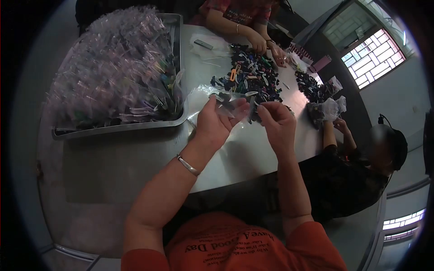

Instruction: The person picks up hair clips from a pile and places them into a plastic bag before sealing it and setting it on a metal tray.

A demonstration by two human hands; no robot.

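My left hand is closed on a small clear plastic bag, with dark pieces showing in or behind it. To its right, my right hand pinches thumb and forefinger together at what looks like a dark hair clip; its outline blends with the pile behind. That pile of hair clips, mostly dark with a few coloured ones, lies just beyond both hands. An orange clip stands out on it.
A large grey tray at left is heaped with filled clear bags. Across the metal table, a person's hands touch the pile. At right, another person reaches toward bagged dark pieces. A pink box stands behind.
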